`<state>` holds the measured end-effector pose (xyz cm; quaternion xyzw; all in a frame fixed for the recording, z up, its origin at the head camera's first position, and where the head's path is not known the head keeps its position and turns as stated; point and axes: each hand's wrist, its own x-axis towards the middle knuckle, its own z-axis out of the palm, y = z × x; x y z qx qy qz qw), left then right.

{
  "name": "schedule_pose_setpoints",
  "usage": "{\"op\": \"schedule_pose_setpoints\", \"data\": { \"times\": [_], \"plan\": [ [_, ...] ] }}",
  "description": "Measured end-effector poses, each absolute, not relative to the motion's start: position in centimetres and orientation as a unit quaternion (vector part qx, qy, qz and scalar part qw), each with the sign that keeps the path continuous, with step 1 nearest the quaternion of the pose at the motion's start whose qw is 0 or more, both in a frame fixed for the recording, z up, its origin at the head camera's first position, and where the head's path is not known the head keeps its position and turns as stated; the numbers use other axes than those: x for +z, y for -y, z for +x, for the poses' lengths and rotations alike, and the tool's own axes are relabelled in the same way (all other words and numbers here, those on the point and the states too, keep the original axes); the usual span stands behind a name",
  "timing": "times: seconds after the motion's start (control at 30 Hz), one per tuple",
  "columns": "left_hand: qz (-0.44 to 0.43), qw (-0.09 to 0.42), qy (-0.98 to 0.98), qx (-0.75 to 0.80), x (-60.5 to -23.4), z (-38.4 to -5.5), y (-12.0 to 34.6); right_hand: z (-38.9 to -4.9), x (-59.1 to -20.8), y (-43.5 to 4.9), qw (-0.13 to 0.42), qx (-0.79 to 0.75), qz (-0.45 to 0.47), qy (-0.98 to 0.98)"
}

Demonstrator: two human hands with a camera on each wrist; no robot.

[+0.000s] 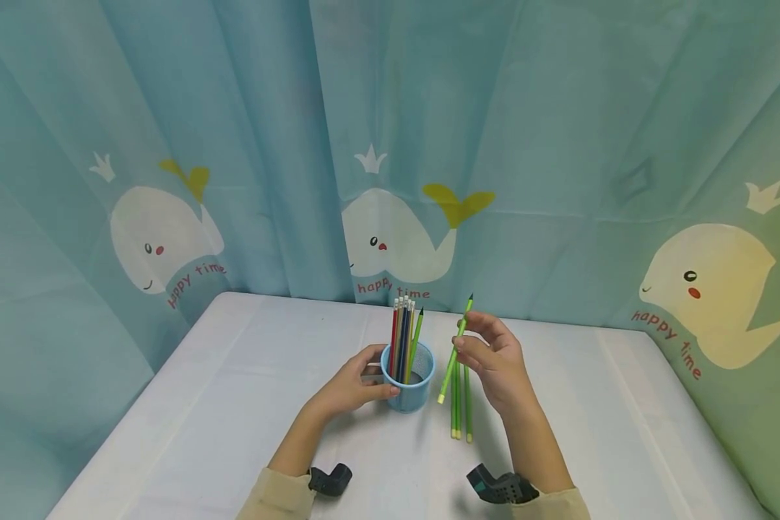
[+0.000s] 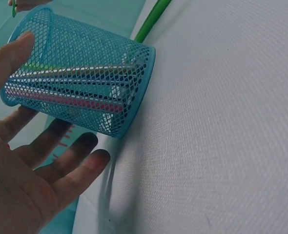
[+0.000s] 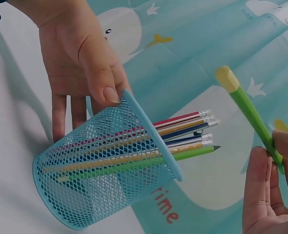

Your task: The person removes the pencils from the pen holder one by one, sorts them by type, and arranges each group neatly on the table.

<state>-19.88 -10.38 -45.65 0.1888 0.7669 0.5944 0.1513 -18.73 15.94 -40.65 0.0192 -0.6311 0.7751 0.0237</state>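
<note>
A light blue mesh pencil cup [image 1: 411, 397] stands on the table, holding several pencils [image 3: 183, 124] with eraser ends up and one green pencil [image 3: 195, 152] with its dark point up. My left hand [image 1: 353, 384] holds the cup from the left, thumb at the rim and fingers round the far side. To the right of the cup, my right hand [image 1: 494, 357] pinches another green pencil [image 3: 250, 111] between thumb and fingers, raised and tilted, its dark tip up and pale eraser end down. Under it, several green pencils [image 1: 469, 415] lie on the table.
A white cloth covers the table [image 1: 234, 404]. Close behind its back edge hangs a blue-green curtain [image 1: 546, 144] printed with whales. Dark devices [image 1: 503, 487] are strapped on both wrists, by the beige sleeves.
</note>
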Motion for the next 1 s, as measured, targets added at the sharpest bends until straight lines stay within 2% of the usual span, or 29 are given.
{"op": "schedule_pose_setpoints", "data": {
  "times": [0.47, 1.0],
  "plan": [
    [0.189, 0.155, -0.765, 0.596, -45.9, -19.8, 10.4, -18.8, -40.8, -16.4, -0.005, 0.799, 0.009, 0.602],
    [0.187, 0.152, -0.769, 0.592, -45.8, -19.9, 10.5, -19.3, -41.3, -18.0, 0.008, 0.744, -0.01, 0.668]
  ]
}}
